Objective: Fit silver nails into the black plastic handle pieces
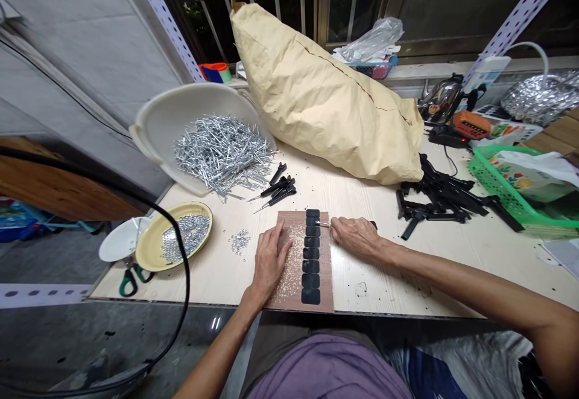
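Squarely ahead, near the front edge of a pale wood-grained table (205,284), find eight small flat black pieces with rounded corners (311,253), laid in one column on a thin reddish-brown rectangular board (326,272). Read the column's long axis as running away from the body, along the board's own length, closer to its right edge than its left. Look just right of the column's far end for the bare right hand (357,236), curled tight around a slim tool with a bright metal shaft (324,224), held crosswise to the column and pointing left at the second piece from the far end. Cannot tell whether touching that piece or only poised over it. Judge the right hand nearer to this end, with the work lying leftward from the grip. Turn across the column for the bare left hand (270,254), resting over the board's left edge, fingers spread and pinching nothing visible. Between that hand and the column, note pale flecks (294,260) strewn on the board. Farther left, pick out a loose cluster of tiny shiny bits (240,241), then a pale yellow oval dish (151,236). Beyond, see a white plastic basin (158,115) heaped with slender silvery metal rods (224,151); out right, a tangled pile of black plastic parts (446,197).
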Action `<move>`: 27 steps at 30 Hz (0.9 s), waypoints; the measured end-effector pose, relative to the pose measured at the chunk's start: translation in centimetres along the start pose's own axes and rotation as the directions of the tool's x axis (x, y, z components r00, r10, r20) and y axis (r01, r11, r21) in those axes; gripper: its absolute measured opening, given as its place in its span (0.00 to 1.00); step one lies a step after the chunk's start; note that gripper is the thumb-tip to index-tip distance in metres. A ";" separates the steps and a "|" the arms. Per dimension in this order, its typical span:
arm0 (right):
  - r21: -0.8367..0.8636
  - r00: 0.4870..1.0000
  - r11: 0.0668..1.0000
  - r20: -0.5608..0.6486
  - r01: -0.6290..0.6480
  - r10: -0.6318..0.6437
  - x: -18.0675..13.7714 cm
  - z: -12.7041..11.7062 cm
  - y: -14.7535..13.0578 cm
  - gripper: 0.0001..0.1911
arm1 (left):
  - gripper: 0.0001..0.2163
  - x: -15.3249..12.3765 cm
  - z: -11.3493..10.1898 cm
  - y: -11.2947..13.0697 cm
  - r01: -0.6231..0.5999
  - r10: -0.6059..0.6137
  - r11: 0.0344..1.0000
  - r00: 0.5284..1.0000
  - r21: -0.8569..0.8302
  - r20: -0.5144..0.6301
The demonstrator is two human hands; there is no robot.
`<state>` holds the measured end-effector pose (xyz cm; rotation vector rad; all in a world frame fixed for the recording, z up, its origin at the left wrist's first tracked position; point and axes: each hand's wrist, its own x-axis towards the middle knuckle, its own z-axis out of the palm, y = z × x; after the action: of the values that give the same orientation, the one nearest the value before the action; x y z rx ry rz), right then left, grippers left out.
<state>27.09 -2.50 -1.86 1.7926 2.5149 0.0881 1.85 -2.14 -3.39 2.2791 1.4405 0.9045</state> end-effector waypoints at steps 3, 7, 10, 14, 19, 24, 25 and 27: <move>0.006 1.000 1.000 0.010 -0.002 0.002 0.9 0.2 -0.1 0.16 | 0.24 0.0 0.0 0.1 0.000 0.000 1.000 1.000 0.007 0.003; 0.019 0.999 1.000 0.041 -0.005 0.004 1.8 0.1 0.4 0.16 | 0.25 0.0 0.0 0.0 -0.012 0.012 1.000 1.000 0.018 0.005; 0.031 0.998 0.999 0.057 0.005 -0.007 1.5 -0.2 0.4 0.17 | 0.25 0.0 0.0 0.0 -0.019 0.019 1.000 1.000 0.023 -0.001; 0.082 0.977 0.983 0.124 0.165 -0.175 -1.2 -0.4 -1.2 0.19 | 0.25 0.0 0.0 0.0 -0.017 0.017 1.000 1.000 0.021 0.004; 0.088 0.973 0.976 0.102 0.199 -0.207 -1.9 -0.5 -1.5 0.20 | 0.26 0.0 0.1 0.0 -0.023 0.023 0.999 1.000 0.024 0.005; 0.067 0.993 0.995 0.089 0.071 -0.077 -0.2 -0.5 0.1 0.22 | 0.27 -0.1 0.1 0.0 -0.030 0.030 0.999 1.000 0.030 0.009; 0.063 0.990 0.993 0.085 0.104 -0.109 -0.2 -0.5 0.3 0.21 | 0.27 -0.1 0.1 0.0 -0.031 0.030 0.999 0.999 0.029 0.011; 0.074 0.984 0.987 0.093 0.144 -0.150 -0.2 -0.4 0.4 0.21 | 0.27 -0.2 0.0 0.0 -0.027 0.026 0.999 1.000 0.029 0.013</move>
<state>27.49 -2.57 -1.47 1.5836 2.5982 -0.0900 1.85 -2.29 -3.47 2.3260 1.4305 0.8809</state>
